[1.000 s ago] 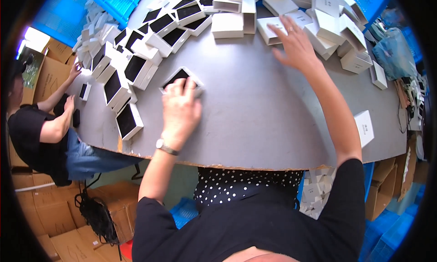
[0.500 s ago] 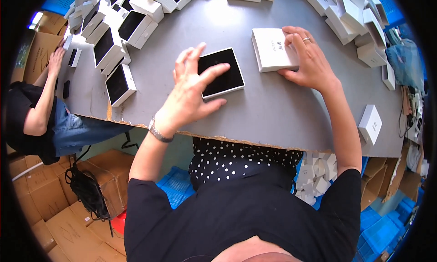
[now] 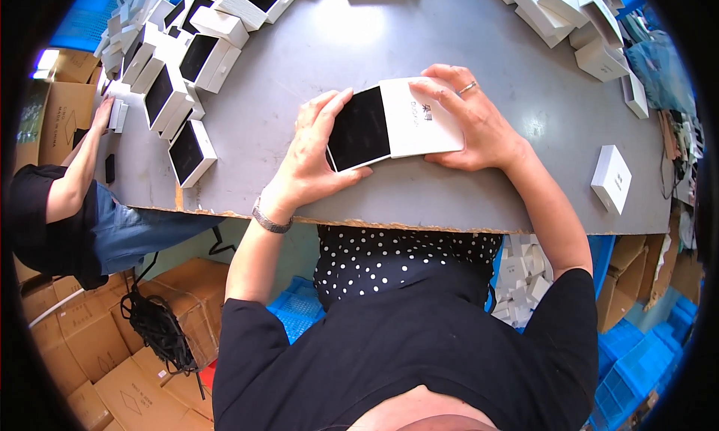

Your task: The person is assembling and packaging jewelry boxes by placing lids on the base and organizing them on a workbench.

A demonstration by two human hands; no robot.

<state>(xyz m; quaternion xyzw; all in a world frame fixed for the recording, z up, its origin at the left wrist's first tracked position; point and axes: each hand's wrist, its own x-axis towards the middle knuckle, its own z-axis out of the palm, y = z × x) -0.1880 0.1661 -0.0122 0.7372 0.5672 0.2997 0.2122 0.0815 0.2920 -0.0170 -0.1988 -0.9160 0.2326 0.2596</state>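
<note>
On the grey table in front of me lies a shallow white box tray [image 3: 360, 131] with a black lining. My left hand [image 3: 313, 143] grips its left side, thumb along the near edge and fingers over the far corner. A white box sleeve [image 3: 419, 124] with dark print meets the tray's right side and seems to cover its right edge. My right hand [image 3: 473, 122] holds the sleeve from the right, fingers at the far edge and thumb at the near one.
White boxes with black linings [image 3: 166, 94] pile up at the far left. White sleeves [image 3: 550, 11] heap at the far right, and a single white box [image 3: 611, 178] sits nearer. At left, another person's arm [image 3: 84, 143] reaches onto the table [image 3: 299, 49]. Cartons [image 3: 135, 386] and blue crates [image 3: 636, 371] stand below.
My left hand has closed on the tray's left side. My right hand has brought the sleeve left and nearer, against the tray. The other person's hand has moved slightly.
</note>
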